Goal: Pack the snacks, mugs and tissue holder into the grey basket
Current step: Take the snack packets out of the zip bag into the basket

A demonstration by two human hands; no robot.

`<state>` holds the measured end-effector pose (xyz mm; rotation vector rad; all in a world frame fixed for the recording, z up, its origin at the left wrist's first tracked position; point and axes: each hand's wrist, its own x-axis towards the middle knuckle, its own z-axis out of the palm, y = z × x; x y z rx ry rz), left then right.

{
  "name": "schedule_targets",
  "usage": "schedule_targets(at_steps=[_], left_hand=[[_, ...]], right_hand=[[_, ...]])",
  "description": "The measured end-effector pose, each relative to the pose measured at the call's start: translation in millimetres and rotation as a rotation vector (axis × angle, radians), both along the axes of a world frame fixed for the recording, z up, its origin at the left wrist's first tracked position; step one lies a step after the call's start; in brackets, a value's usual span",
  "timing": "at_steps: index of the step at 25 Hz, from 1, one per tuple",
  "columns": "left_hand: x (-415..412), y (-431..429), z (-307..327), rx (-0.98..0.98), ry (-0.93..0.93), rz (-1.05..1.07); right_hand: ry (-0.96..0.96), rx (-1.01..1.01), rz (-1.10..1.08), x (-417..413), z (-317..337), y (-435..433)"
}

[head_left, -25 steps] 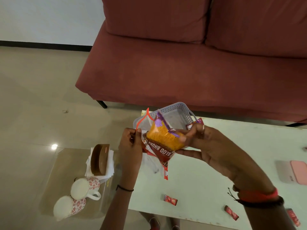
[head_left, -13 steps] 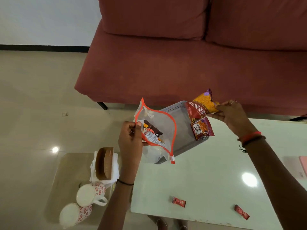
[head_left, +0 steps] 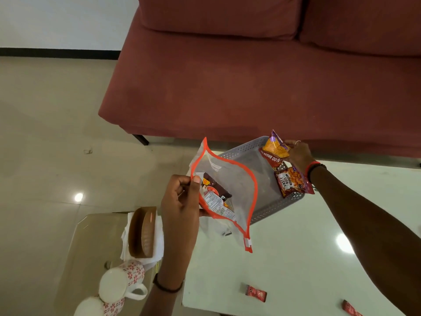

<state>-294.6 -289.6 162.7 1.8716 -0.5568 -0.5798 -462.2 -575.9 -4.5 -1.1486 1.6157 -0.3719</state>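
The grey basket (head_left: 262, 165) is sitting at the far edge of the white table (head_left: 296, 247), close against the red sofa (head_left: 227, 87), and its floor is showing mostly bare. The right hand (head_left: 298, 153) is pinching a yellow and red snack packet (head_left: 274, 150) over the basket's far right corner; part of its lettering is reading "BHUJIA". Just below it, a red packet (head_left: 293, 182) marked "TASTY NUTS" is leaning on the basket's right rim. The left hand (head_left: 182, 201) is closed on the orange rim of a clear zip pouch (head_left: 227, 190), holding it gaping open in front of the basket; a brown packet (head_left: 216, 190) is lying inside, its small print unreadable. On the lower glass table to the left, the brown tissue holder (head_left: 142, 231) is standing on white napkins, with two flowered mugs (head_left: 120, 283) lying beside it. Two small red sachets (head_left: 256, 293) are lying on the open white tabletop near its front edge.
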Motion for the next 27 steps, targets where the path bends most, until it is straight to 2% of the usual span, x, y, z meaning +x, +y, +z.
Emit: schedule_targets(at_steps=[6,8,11,13,18,27], left_hand=[[8.1,-0.8,0.7,-0.004,0.032,0.038],[9.5,-3.6,0.3,-0.008,0.040,0.045],[10.6,-5.2,-0.1,-0.008,0.050,0.046],[10.6,-5.1,0.2,-0.007,0.049,0.052],[9.8,-3.1,0.3,-0.012,0.049,0.065],[-2.1,4.9,-1.7,-0.039,0.025,0.061]], right_hand=[[-0.079,-0.016,-0.148,13.4,-32.8,-5.7],[0.153,-0.132,-0.054,16.0,-36.4,-3.6],[0.561,-0.339,0.259,12.6,-37.2,3.0],[0.691,-0.412,0.357,6.8,-39.4,3.0],[0.608,-0.310,0.312,2.9,-37.6,-7.0],[0.534,-0.290,0.330,-8.6,-16.7,-6.7]])
